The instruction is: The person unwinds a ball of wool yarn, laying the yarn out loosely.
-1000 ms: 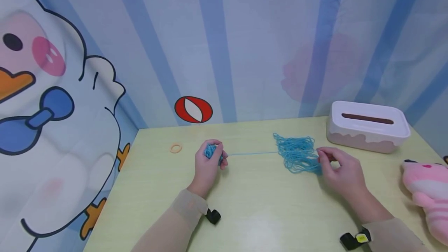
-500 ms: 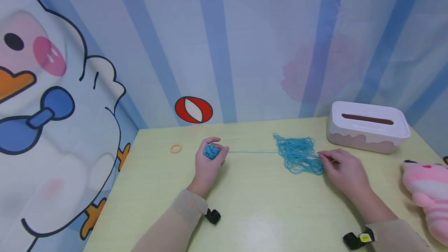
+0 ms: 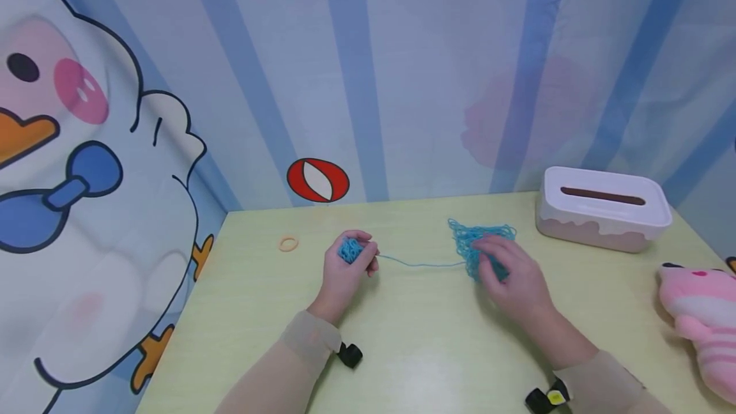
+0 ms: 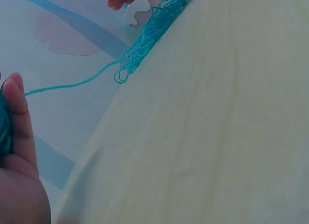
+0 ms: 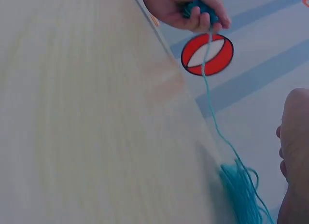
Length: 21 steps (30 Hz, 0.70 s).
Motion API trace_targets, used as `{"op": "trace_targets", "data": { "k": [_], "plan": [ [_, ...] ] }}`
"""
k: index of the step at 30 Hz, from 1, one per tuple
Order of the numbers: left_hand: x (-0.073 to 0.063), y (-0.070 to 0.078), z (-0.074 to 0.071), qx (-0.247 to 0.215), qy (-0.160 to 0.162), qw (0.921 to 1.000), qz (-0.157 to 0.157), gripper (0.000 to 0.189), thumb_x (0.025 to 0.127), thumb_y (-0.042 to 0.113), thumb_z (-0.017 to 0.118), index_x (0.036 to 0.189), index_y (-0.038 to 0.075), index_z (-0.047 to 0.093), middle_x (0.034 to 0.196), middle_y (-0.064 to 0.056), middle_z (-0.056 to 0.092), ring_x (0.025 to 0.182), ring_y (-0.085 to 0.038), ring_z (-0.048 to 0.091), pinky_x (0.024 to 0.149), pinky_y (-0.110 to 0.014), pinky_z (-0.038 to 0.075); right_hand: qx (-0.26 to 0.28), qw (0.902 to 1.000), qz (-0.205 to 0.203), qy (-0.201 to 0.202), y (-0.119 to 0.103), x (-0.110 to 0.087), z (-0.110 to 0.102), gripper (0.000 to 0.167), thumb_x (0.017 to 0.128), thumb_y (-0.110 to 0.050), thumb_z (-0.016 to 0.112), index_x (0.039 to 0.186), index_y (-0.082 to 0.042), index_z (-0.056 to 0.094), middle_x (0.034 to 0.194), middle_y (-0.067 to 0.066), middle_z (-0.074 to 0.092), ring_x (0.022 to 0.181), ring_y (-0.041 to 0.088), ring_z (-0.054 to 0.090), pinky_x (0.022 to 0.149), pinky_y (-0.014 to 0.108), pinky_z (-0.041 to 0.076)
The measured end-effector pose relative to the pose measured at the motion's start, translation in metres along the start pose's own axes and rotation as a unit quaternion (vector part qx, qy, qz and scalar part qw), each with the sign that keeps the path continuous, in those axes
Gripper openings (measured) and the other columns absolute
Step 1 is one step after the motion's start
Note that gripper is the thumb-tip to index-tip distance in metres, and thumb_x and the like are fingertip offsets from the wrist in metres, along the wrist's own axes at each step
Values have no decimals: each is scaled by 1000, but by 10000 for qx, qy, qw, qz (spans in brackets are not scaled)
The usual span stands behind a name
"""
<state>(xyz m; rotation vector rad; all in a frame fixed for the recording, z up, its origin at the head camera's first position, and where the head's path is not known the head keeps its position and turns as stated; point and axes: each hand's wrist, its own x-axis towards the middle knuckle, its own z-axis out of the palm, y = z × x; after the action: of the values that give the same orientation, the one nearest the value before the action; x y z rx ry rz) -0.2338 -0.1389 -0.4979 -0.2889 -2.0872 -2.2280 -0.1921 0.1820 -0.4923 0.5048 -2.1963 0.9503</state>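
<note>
In the head view my left hand (image 3: 343, 276) holds a small ball of blue yarn (image 3: 349, 250), its fingers curled around it. The right wrist view shows the same yarn ball (image 5: 199, 11) in the palm, a strand coming out by the fingertips. That strand (image 3: 422, 265) sags a little on its way to a loose heap of blue yarn (image 3: 464, 235) on the table. Over the heap hovers my right hand (image 3: 520, 283), fingers bent loosely and apart from the thumb, hiding the heap's right part. In the left wrist view the heap (image 4: 149, 38) lies below the right fingertips.
A small light-orange ring (image 3: 289, 244) lies left of my left hand. At the back right stands a white and pink tissue box (image 3: 604, 209). A pink plush toy (image 3: 698, 324) lies at the table's right edge. A printed curtain (image 3: 414, 82) hangs behind the table (image 3: 420, 344).
My right hand has moved left from the heap's right edge to over its middle. The taut strand has gone slack. My left thumb and fingers have shifted on the yarn ball.
</note>
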Motion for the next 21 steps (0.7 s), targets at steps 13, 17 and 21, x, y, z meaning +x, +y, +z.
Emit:
{"op": "trace_targets", "data": {
  "k": [13,17,21],
  "plan": [
    [-1,0,2,-228,-343,9991,103,21,106,13,75,119,2,63,94,-7,73,75,-14,74,75,-26,67,745,9694,520,-2281,-61,19,83,46,108,-25,72,150,-7,66,135,8,79,130,29,75,111,51,60],
    [-1,-1,0,-284,-411,9987,73,26,105,14,76,121,-1,61,96,-9,73,77,-16,76,77,-28,68,824,9687,524,-2284,-64,21,92,30,108,-19,72,135,-8,76,119,7,83,110,25,82,98,45,66],
    [-1,-2,-1,-196,-361,9992,8,25,105,17,77,120,4,63,99,-11,71,76,-17,73,76,-27,67,770,9709,590,-2191,-64,20,90,18,106,-16,73,121,-11,82,113,4,84,106,22,82,96,43,67]
  ]
}}
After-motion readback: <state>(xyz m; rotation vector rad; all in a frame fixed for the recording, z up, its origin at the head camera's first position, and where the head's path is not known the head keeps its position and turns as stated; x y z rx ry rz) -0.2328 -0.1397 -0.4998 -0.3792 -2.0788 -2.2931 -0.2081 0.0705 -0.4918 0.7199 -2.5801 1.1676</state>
